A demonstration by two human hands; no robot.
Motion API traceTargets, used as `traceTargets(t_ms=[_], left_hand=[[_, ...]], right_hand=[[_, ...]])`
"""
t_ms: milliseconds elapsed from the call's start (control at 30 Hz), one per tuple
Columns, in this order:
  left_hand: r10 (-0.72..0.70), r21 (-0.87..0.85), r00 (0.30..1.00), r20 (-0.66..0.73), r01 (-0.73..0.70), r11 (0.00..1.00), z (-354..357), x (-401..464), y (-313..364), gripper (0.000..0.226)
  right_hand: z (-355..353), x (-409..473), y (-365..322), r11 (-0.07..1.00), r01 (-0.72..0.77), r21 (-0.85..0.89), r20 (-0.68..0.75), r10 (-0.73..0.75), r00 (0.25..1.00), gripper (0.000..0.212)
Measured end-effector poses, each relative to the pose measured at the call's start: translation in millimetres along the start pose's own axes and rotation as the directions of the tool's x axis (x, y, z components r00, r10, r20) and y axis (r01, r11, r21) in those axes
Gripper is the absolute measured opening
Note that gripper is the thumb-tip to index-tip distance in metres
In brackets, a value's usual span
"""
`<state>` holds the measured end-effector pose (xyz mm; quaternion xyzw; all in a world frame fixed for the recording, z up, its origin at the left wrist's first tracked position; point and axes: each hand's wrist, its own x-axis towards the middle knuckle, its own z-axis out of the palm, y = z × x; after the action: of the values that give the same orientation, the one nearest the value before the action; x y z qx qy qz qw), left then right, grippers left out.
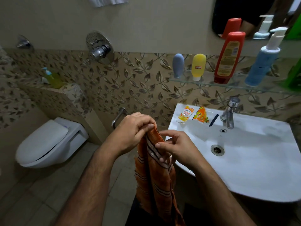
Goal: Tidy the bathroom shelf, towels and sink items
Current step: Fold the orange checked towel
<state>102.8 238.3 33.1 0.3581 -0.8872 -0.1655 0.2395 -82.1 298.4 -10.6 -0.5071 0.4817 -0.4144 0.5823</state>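
Observation:
An orange striped towel (156, 180) hangs down in front of me, left of the white sink (254, 168). My left hand (133, 132) grips its top end with curled fingers. My right hand (174, 145) pinches the towel's edge just below. On the sink's back rim lie a yellow sachet (185, 114), an orange packet (201, 116) and a small dark stick (213, 120). The glass shelf (210, 83) above holds a grey-blue tube (178, 65), a yellow tube (198, 66), a red bottle (228, 57) and a blue pump bottle (263, 62).
A chrome tap (229, 113) stands at the sink's back. A closed white toilet (47, 142) sits at the left, with a green soap bottle (53, 78) on the ledge behind it. A shower valve (100, 48) is on the wall, a mirror (254, 15) top right.

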Motion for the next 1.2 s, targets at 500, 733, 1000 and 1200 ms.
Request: traceTargets(t_ms=[500, 733, 1000, 1200], left_hand=[[-0.064, 0.132, 0.984, -0.166, 0.086, 0.987, -20.7, -20.2, -12.0, 0.018], [-0.335, 0.008, 0.862, -0.379, 0.365, 0.931, -20.2, -33.3, -48.0, 0.02], [-0.683, -0.678, 0.69, -0.238, 0.385, 0.626, 14.8, -40.0, -74.3, 0.027], [-0.698, -0.744, 0.656, -0.287, 0.307, 0.594, 26.6, -42.5, -44.8, 0.029]], right_hand=[[-16.5, 2.6, 35.9, 0.879, -0.113, -0.462, -0.249, -0.006, 0.968, 0.009], [-6.5, -10.6, 15.9, 0.814, 0.167, -0.557, -0.068, -0.245, 0.967, 0.013], [24.6, 5.8, -1.5, 0.794, 0.234, -0.561, -0.197, -0.403, 0.894, 0.01], [40.4, 36.8, -4.0, 0.558, -0.085, -0.826, -0.402, -0.476, 0.782, 0.012]])
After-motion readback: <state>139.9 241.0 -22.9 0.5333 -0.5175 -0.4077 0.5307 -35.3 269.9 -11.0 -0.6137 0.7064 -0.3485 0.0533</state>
